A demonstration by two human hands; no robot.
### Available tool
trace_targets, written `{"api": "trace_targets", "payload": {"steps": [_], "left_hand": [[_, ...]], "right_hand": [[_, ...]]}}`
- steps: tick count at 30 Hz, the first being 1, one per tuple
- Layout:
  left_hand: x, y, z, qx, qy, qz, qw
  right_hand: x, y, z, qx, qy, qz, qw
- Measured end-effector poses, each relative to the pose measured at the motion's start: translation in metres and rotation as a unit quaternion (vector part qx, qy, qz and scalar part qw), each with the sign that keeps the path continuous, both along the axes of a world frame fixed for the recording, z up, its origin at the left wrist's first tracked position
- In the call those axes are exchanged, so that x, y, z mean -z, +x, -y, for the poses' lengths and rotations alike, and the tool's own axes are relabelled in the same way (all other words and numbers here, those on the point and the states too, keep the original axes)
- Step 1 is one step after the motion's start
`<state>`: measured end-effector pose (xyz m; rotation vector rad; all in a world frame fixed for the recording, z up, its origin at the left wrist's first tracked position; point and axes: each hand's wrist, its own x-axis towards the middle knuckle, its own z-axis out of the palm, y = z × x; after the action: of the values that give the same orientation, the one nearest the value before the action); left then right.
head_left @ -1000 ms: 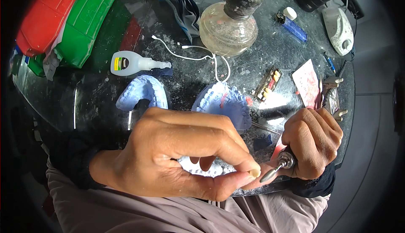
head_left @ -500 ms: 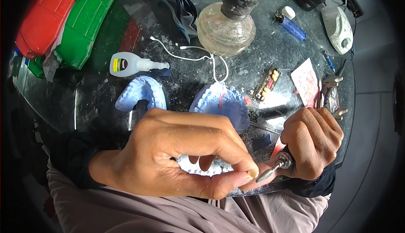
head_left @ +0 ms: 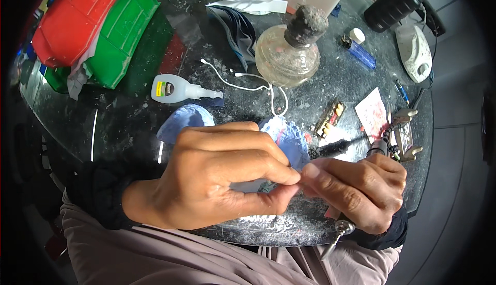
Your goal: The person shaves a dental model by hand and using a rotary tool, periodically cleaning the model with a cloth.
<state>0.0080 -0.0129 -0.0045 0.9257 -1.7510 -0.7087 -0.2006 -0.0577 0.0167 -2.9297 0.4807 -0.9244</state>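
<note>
My left hand (head_left: 222, 176) is closed, with thumb and forefinger pinched together on something too small to make out. Against those fingertips rest the thumb and fingertips of my right hand (head_left: 361, 192). That right hand is wrapped round a rotary handpiece (head_left: 344, 227), whose pointed metal bur hangs down beyond the table edge. Behind my fingers stands a blue dental model (head_left: 295, 143) with a pink mark, partly hidden. A second blue dental model (head_left: 186, 121), horseshoe-shaped, lies behind my left hand. A strip of artificial teeth (head_left: 329, 122) sits to the right.
A glass spirit burner (head_left: 289, 65) stands at the back, with a white cord (head_left: 227, 70) before it. A small squeeze bottle (head_left: 173, 89) lies left, near red (head_left: 77, 21) and green bins (head_left: 121, 32). Rightward are a pink-stained sheet (head_left: 372, 113), metal device (head_left: 408, 135) and blue lighter (head_left: 361, 55).
My right hand has turned and moved left, bringing its thumb and fingertips to my left hand's. The handpiece's bur has swung down, away from the left fingertips. The view has shifted slightly.
</note>
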Motion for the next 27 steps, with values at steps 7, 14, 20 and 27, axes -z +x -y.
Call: {"api": "trace_targets", "payload": {"steps": [7,14,20,27], "left_hand": [[0.003,0.004,0.001,-0.008,-0.052,0.05,0.997],[-0.002,0.016,0.017,-0.017,-0.042,0.125,0.991],[0.002,0.022,0.011,-0.046,0.093,0.202,0.974],[0.008,0.013,0.009,-0.086,0.056,0.261,0.96]], "right_hand": [[-0.004,-0.001,0.003,-0.025,0.07,-0.041,0.996],[0.008,0.001,0.007,0.012,0.051,0.005,0.999],[-0.004,0.002,0.0,0.074,0.07,0.015,0.995],[0.006,0.001,-0.001,0.084,0.048,0.012,0.995]]}}
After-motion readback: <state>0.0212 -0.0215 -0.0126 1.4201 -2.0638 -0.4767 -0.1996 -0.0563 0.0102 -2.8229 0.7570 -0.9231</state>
